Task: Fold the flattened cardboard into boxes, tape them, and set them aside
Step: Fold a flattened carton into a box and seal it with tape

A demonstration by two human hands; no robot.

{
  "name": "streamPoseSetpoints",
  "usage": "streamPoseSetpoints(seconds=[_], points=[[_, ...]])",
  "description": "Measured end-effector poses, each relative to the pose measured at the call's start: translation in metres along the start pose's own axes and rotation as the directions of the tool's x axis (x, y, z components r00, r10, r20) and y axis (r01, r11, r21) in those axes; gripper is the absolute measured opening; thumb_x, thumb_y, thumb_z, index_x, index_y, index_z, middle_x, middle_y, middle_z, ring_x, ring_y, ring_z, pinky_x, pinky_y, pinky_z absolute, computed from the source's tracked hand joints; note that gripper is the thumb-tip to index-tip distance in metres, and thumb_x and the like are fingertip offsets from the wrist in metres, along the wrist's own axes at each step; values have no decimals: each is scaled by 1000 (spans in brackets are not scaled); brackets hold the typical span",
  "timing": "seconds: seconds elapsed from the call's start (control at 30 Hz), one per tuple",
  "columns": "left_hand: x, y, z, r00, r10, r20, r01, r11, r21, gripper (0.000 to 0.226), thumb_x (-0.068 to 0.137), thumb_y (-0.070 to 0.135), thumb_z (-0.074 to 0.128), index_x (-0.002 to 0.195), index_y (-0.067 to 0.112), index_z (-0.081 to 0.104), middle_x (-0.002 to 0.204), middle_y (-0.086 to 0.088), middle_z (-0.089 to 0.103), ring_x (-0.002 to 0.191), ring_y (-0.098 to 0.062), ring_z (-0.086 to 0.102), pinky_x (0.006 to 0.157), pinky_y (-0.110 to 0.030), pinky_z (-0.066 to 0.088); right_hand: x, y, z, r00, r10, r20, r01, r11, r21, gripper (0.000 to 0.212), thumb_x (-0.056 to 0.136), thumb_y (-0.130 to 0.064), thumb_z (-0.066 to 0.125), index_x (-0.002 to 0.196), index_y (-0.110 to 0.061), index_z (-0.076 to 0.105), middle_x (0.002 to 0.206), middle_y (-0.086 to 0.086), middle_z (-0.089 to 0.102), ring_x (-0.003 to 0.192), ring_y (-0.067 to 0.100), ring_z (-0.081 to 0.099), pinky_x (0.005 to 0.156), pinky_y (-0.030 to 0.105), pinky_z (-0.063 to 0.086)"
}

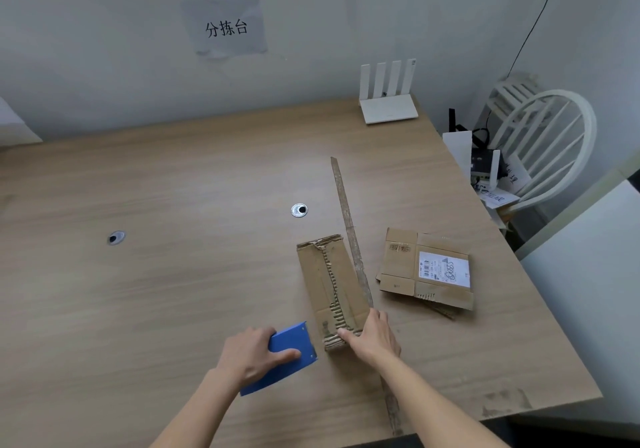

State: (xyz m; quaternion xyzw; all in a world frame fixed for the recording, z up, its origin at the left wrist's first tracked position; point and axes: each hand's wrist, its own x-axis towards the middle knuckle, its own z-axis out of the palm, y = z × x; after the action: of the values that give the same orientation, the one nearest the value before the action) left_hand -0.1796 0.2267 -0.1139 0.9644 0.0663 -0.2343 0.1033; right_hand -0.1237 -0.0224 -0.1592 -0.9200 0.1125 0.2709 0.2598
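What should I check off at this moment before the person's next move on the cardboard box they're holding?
1. Right hand holds the near end of the folded box: ok.
2. Left hand grips the blue tool beside the box: ok.
3. Box seam closed: not ok, torn corrugated edges show along the top.
4. Tape strip attached to the box: cannot tell; it runs along the box's right side and past both ends.
5. Next flattened cardboard ready on the table, right of the box: ok.
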Motion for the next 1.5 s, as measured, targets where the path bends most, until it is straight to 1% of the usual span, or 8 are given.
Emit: streamPoseSetpoints(seconds=[0.33,0.63,0.8,0.9,1.0,1.13,1.3,1.5], points=[[5,6,-6,996,-47,74,44,999,32,70,64,89,45,88,26,60,81,8,63,75,-14,62,59,-29,39,5,-5,1,1000,-2,13,2,1000,30,86,81,-60,73,146,-18,35,149,3,39,134,25,49,101,41,49],[3,-28,-10,967,33,254,60,936,-347,62,63,83,65,75,23,65,63,10,60,56,-7,49,61,-30,31,6,-3,-5,999,-35,36,34,999,20,85,81,-61,73,145,-19,37,147,2,38,134,25,49,102,42,47],[-8,-37,-4,986,-67,153,93,982,-167,67,62,84,58,81,19,64,74,4,68,59,-9,56,56,-29,35,8,0,-9,998,-46,53,47,999,-5,81,81,-61,71,141,-18,38,145,2,38,132,27,50,101,42,46],[-6,-17,1,993,-99,69,99,995,2,67,65,83,51,83,20,64,78,5,67,72,-13,63,57,-29,39,6,-1,-8,997,-52,61,52,999,9,89,82,-61,71,149,-19,30,150,3,34,136,28,46,104,43,43],[0,5,13,993,-117,4,116,986,119,60,71,81,49,74,21,52,75,4,61,70,-18,59,58,-31,37,6,0,-8,997,-58,59,57,998,26,96,82,-60,71,155,-21,22,155,2,30,139,27,43,107,44,42],[14,38,34,987,-155,-35,158,975,155,57,77,79,48,76,23,51,76,4,56,68,-21,55,60,-30,38,6,1,-5,997,-57,52,55,998,39,97,82,-58,72,156,-22,21,156,1,31,139,25,44,107,44,43],[33,61,43,977,-190,-101,209,949,236,52,85,76,46,85,25,58,93,4,70,85,-21,69,61,-30,39,11,2,-2,999,-34,26,33,999,40,89,84,-58,71,152,-20,27,153,3,34,136,26,46,104,42,47],[37,61,56,969,-241,-50,246,946,211,51,89,71,48,98,24,66,101,3,71,93,-21,70,66,-31,43,9,-1,1,997,-70,42,68,996,50,95,83,-57,73,155,-21,23,156,3,33,138,25,46,105,41,47]])
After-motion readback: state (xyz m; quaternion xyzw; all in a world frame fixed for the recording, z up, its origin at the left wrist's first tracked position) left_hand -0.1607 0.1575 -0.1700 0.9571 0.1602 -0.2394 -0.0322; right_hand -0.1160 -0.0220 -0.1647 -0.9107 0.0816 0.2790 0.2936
